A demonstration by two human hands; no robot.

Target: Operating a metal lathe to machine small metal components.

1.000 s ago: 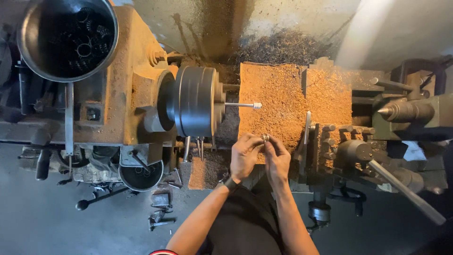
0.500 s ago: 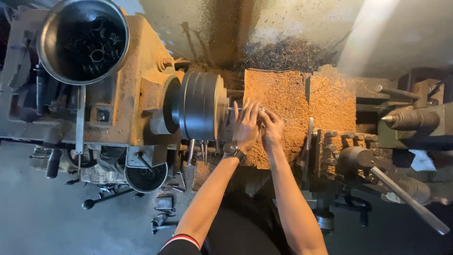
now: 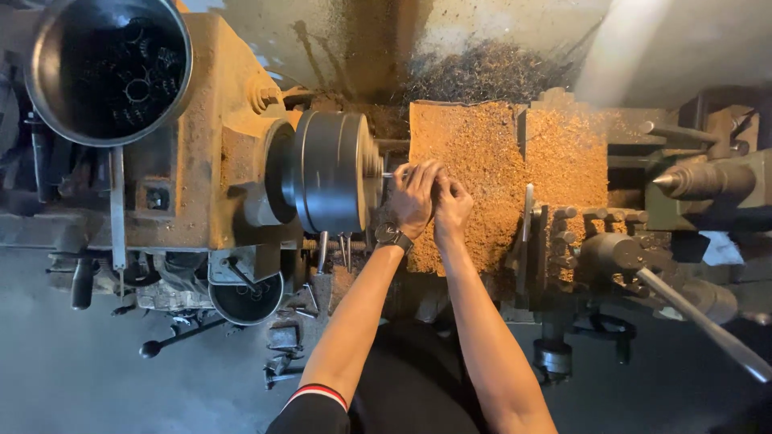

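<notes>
A lathe fills the view from above. Its grey chuck sits left of centre, with a thin metal rod sticking out of it to the right. My left hand, with a watch at the wrist, is closed around that rod close to the chuck face. My right hand presses against the left one on the same rod, fingers bunched. Most of the rod is hidden under my fingers. Both hands hover over the carriage, which is covered in orange-brown shavings.
A round metal bowl of dark ring-shaped parts rests on the headstock at upper left. The pointed tailstock centre is at right, the tool post and a long lever at lower right. Dark swarf is piled behind the bed.
Both hands have moved up from the near edge of the carriage to the rod at the chuck and closed on it. The view has shifted slightly.
</notes>
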